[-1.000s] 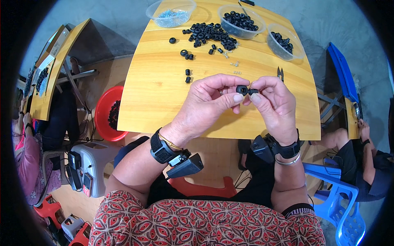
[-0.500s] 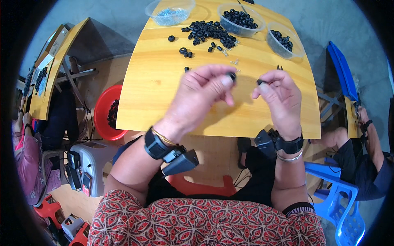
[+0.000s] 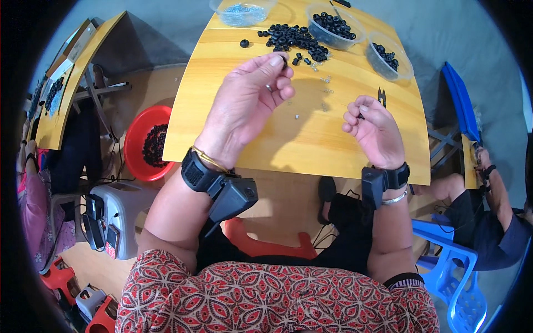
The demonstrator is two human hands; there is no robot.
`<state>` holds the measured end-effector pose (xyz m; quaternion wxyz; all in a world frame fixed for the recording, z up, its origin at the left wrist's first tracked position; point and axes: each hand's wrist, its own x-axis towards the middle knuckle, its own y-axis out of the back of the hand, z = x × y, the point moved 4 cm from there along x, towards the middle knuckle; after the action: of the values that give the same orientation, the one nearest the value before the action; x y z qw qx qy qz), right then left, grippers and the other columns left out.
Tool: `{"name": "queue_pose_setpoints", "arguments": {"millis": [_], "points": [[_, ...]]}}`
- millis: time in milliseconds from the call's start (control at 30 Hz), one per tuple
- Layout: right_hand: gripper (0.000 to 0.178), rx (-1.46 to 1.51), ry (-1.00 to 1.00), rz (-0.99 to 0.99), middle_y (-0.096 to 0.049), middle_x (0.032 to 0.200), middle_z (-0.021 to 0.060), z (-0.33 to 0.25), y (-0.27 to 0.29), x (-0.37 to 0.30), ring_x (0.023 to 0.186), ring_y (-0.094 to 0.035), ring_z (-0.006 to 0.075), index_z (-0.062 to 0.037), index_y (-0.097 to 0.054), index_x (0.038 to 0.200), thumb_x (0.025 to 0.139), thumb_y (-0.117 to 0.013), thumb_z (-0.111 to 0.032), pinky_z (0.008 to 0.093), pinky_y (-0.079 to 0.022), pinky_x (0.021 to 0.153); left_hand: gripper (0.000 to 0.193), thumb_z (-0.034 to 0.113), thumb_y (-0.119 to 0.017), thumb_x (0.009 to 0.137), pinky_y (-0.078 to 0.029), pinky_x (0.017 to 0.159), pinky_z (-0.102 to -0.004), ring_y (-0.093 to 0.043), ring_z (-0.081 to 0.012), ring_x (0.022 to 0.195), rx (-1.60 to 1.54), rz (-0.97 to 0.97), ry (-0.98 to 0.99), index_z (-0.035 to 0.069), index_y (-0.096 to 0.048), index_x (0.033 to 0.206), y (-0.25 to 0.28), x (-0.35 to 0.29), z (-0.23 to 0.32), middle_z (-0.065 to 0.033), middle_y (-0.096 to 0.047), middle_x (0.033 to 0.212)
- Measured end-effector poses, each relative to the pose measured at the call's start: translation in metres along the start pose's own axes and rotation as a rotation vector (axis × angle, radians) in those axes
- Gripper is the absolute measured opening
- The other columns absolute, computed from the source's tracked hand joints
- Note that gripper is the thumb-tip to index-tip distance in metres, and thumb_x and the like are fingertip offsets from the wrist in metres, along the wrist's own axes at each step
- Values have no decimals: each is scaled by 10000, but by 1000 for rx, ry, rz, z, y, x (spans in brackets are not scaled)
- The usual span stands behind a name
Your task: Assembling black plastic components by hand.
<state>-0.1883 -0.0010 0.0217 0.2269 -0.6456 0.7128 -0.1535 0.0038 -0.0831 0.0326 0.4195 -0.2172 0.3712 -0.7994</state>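
Observation:
My left hand [image 3: 239, 105] is raised over the table's far-left part, close to the pile of black beads [image 3: 297, 40]. Its thumb and forefinger pinch a black bead [image 3: 285, 61], partly hidden by the fingertips. My right hand [image 3: 377, 133] hovers over the right side, fingers curled in and closed. A small black piece [image 3: 361, 116] shows between its thumb and fingers, mostly covered; its kind is unclear. Just beyond the right hand lie small dark thread snips [image 3: 382, 97]. Tiny clear beads [image 3: 325, 90] are scattered between the hands.
Along the far edge of the wooden table [image 3: 222, 130] stand a tub of pale blue beads [image 3: 244, 15] and two tubs of black beads [image 3: 333, 26] [image 3: 387, 58]. A red basin [image 3: 133, 143] holds dark beads at left. Other people sit at both sides; a blue chair [image 3: 449, 261] is at right.
My left hand has moved away from me and to the left, toward the bead pile, still pinching a bead. The right hand's fingers have curled in, and the hands are farther apart.

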Motion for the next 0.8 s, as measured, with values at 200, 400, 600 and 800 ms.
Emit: {"name": "queue_pose_setpoints", "arguments": {"millis": [200,400,600,800], "points": [[184,-1293,147,19,-444,586,60,-3,-16,20,480,-414,133,3,-451,865,775,-555,-120,256,-385,469,296,109,-439,863,-444,654,-226,-471,-100,670,-171,-114,123,-56,-433,1108,-7,-6,-6,-65,-503,832],[188,-1681,266,-188,-546,704,223,5,-31,38,709,-545,363,34,-461,823,748,-557,-109,398,-428,628,301,104,-426,870,-466,670,-242,-510,-113,687,-235,-294,120,-53,-428,1127,-18,-8,-3,-61,-517,825],[124,-1671,155,-136,-559,763,237,5,-30,39,773,-549,367,49,-499,827,763,-497,-58,386,-434,676,306,115,-455,854,-430,655,-247,-458,-103,687,-125,-298,103,-33,-453,1122,-21,-13,2,-56,-491,838],[99,-1092,298,-21,-577,729,112,2,-16,14,662,-554,181,35,-520,824,806,-468,-48,272,-438,605,271,100,-496,834,-468,651,-248,-519,-108,686,-84,-284,139,-13,-496,1080,-20,-10,-7,-81,-558,860]]}}
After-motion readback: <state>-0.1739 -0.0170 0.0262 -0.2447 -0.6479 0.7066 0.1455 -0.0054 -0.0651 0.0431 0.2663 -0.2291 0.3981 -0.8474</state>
